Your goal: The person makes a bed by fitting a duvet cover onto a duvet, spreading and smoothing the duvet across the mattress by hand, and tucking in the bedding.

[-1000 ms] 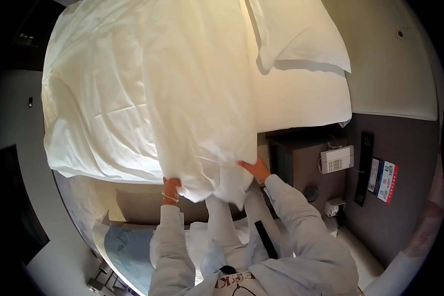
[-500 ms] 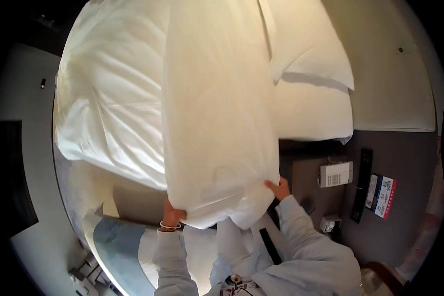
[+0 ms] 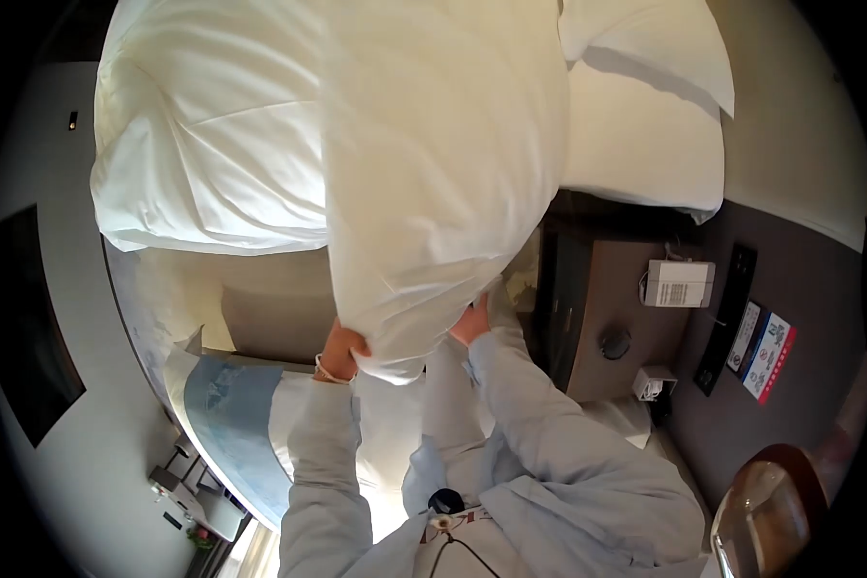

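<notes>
A white duvet [image 3: 433,144] covers the bed, its folded-back band hanging over the near side toward me. My left hand [image 3: 340,349] is closed on the left corner of that band, thumb on top and a pale bracelet at the wrist. Partly tucked beneath the band's right edge, my right hand [image 3: 472,323] grips the fabric; some of its fingers are hidden under the cloth. Between my hands the duvet's lower edge bunches and sags to a rounded point. To the right of the band lie a white pillow [image 3: 660,43] and the white mattress sheet [image 3: 636,144].
Right of me stands a brown nightstand [image 3: 626,337] with a white box [image 3: 679,283] and a dark round object [image 3: 615,342]. Printed cards [image 3: 763,354] are on the wall panel. A second bed with a blue runner [image 3: 231,409] is close behind me. A dark screen [image 3: 34,328] hangs at left.
My right hand has moved left and under the duvet's edge, drawing it inward. The hanging end has narrowed and bunched. My left hand still holds its corner, and the camera view has shifted.
</notes>
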The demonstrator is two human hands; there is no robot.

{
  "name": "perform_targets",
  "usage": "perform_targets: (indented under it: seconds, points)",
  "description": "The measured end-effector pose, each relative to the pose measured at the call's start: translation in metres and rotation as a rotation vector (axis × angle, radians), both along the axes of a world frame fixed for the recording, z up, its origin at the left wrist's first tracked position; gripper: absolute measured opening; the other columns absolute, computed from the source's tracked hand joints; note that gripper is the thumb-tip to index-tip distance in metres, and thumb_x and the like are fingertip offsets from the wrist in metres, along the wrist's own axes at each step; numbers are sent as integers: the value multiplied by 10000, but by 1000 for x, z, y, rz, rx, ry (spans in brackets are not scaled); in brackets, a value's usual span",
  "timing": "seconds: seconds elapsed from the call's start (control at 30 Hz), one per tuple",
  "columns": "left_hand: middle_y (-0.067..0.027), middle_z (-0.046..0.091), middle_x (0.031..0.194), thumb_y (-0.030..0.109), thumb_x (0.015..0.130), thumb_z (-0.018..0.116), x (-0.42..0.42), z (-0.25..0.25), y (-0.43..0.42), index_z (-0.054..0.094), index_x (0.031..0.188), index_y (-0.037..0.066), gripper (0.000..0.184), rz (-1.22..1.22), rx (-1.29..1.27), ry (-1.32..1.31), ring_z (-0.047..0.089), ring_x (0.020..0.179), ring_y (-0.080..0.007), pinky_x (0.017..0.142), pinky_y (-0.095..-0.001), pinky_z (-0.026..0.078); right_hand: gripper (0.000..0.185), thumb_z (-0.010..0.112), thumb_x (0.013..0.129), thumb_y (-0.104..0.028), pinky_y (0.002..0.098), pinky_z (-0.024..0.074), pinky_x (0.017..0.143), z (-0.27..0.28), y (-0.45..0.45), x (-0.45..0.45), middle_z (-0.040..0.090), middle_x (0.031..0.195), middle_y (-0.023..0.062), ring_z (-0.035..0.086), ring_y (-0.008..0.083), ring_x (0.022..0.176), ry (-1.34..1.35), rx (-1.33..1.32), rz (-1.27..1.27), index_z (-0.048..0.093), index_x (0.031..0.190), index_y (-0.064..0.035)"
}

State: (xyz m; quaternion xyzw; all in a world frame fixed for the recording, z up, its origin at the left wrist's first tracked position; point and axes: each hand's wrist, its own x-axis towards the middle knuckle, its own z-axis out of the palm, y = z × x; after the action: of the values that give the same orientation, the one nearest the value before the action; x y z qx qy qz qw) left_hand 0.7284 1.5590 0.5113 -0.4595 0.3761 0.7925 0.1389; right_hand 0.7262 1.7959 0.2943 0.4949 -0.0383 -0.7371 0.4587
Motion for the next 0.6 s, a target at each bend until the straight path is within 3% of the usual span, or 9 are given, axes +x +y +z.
perform_targets:
  seconds: [0.07,0.13,0.2,0.27,0.33,0.4,0.47,0.53,0.6]
  points:
    - [-110,542,943,-17,389,472,-14,35,4,462,1057,-11,668,28,210,26,489,907,-243,777,-281,400,666,216,792,-615,437,256,944,41,-20,-27,316,1292,40,294,260,1172,159,289,-46,267,1275,-158]
    - [-120,510,1054,3,496,536,-9,34,4,412,1126,-7,643,-21,252,115,466,992,-252,823,-316,388,610,220,811,-581,393,244,968,69,-36,-53,306,1305,-1,270,231,1195,334,573,-99,312,1260,-178]
    - [-115,468,1117,65,613,587,3,22,13,356,1174,0,611,83,215,140,453,1013,-227,850,-321,367,596,242,814,-564,392,276,952,58,-27,-48,333,1288,16,308,241,1171,422,500,-149,321,1252,-168]
    - [-97,443,1149,147,682,612,6,9,23,325,1197,12,604,-37,140,225,438,1037,-206,871,-310,347,582,265,818,-547,392,308,935,33,-1,-42,360,1270,34,347,252,1147,530,429,-178,331,1245,-157]
    - [-108,427,1167,62,705,561,13,-11,32,306,1219,35,575,-138,205,158,418,1075,-237,886,-348,352,514,303,839,-469,388,383,877,17,20,-45,419,1219,65,430,256,1080,873,907,109,347,1228,-136]
    - [-87,449,1140,78,719,574,25,-30,34,360,1186,39,516,-472,-73,286,437,1048,-213,872,-325,358,475,327,845,-422,386,405,857,58,42,-51,436,1200,74,457,257,1051,698,754,-80,364,1213,-124]
    - [-74,479,1096,91,707,598,17,-35,51,422,1132,33,464,-187,185,114,464,1006,-195,853,-302,365,435,351,852,-374,384,426,836,79,54,-49,454,1180,83,484,258,1023,546,590,-253,381,1199,-112]
    - [-69,506,1046,72,683,614,18,-31,49,450,1101,35,451,-325,141,138,482,970,-184,833,-288,370,389,373,852,-331,405,422,842,72,64,-32,474,1156,84,480,265,1030,372,733,-168,423,1165,-105]
    - [-47,528,996,62,648,657,26,-18,42,434,1113,24,517,-388,205,29,493,937,-149,838,-298,376,349,387,853,-303,405,439,819,70,58,-28,502,1124,79,492,261,1013,257,490,-324,462,1126,-99]
